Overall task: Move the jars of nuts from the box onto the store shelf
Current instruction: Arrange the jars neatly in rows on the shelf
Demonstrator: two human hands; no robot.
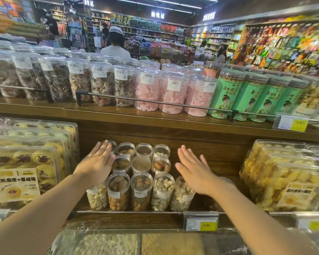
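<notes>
Down on the lower dark wooden store shelf [206, 162], the small clear plastic jars of nuts [142, 188] stand upright in a tight block of three rows behind a thin metal rail [129, 212]. Front-row jars show pale and brown nuts through their walls and white labels. No box shows in this view.

Both bare arms reach in from below. At the left flank of the block the left hand [98, 162] is flat, fingers straight and together; its fingertips lie over the back-left jar and its palm covers the jars beside it, though whether it presses them cannot be told. It grips nothing. On the other flank the right hand [193, 172] is spread wide with fingers straight and apart, palm turned towards the jars, partly in front of the rightmost front jar; it holds nothing.

Left of the block sit clear plastic trays of round pastries [26, 162] with a white label, and to the right clear plastic packs of yellow snacks [284, 177]. A yellow and white price tag [201, 224] hangs below the rail. On the upper shelf stand tall clear jars of dried mix [101, 83], tall jars of pink candy [173, 92] and green-labelled canisters [226, 94]
</notes>
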